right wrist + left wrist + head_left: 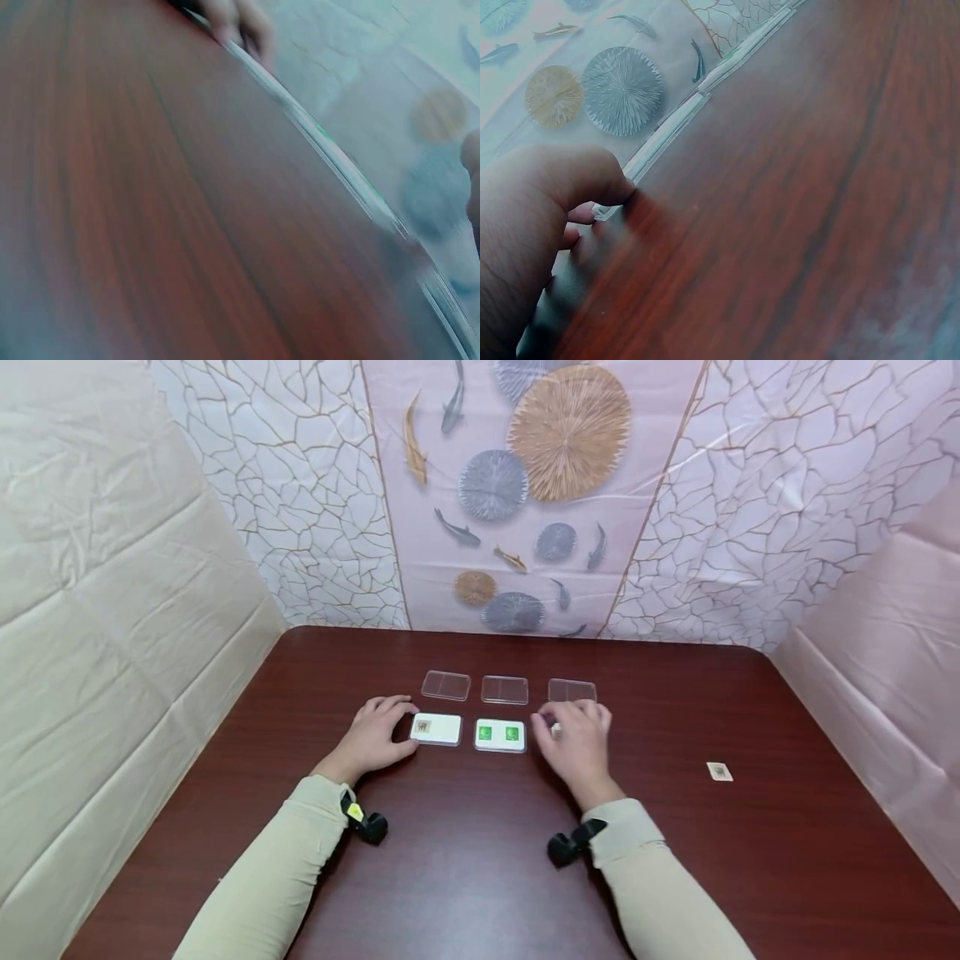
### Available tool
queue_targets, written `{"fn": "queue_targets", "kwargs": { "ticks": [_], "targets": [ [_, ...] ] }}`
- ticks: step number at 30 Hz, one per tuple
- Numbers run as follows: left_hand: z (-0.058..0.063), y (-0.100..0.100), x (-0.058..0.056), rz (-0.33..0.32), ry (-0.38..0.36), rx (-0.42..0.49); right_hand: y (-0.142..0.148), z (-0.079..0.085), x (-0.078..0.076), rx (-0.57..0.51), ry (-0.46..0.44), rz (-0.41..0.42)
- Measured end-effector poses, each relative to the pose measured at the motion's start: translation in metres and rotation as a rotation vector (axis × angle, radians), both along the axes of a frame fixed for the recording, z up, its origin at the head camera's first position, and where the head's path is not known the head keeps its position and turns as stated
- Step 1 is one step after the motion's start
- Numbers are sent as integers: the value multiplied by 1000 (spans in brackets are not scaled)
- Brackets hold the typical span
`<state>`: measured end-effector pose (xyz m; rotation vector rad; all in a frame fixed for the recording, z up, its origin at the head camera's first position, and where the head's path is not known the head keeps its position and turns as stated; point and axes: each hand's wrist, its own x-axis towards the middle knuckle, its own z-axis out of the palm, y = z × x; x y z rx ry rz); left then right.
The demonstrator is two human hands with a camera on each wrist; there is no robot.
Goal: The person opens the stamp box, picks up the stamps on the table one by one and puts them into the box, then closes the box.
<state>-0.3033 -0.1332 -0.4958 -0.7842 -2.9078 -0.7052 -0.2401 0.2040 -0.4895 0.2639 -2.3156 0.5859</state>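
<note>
My left hand [372,737] reaches around the left end of a flat clear-edged case [447,729]. Thumb and fingers pinch its two long sides. On the case's white insert lies a small brownish stamp-like card [422,726]. In the left wrist view the thumb [592,176] touches the case's near corner. Right of it lies a similar case [499,746] with two green stamp-like squares [512,733]. My right hand [576,742] is bent over a small whitish item [556,729], mostly hidden beneath it; whether it pinches the item cannot be made out. The right wrist view is blurred.
Behind the cases, three clear rectangular covers lie in a row: a left one [446,685], a middle one [504,690] and a right one [572,690]. A small pale printed card [719,772] lies far right on the dark wood table [450,877]. A patterned curtain hangs behind.
</note>
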Motion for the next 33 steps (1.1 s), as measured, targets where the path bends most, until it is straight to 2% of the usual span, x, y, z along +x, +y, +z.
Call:
{"fn": "queue_targets", "kwargs": {
  "ticks": [3,7,12,16,21,27,33],
  "targets": [
    [-1,1,0,-8,7,6,38,0,12,5,18,-19],
    [-2,-1,0,-12,19,13,82,-1,25,22,-13,-72],
    [-1,-1,0,-6,15,12,138,-2,44,41,-84,-115],
    [-1,0,0,-4,12,5,181,0,64,53,-143,-132],
    [0,1,0,-9,16,-1,228,0,92,80,-267,-149],
    [0,2,-1,-12,27,2,257,-2,110,108,-377,-127],
    [-2,1,0,-8,31,14,258,-2,109,137,-405,-120]
  ]
}}
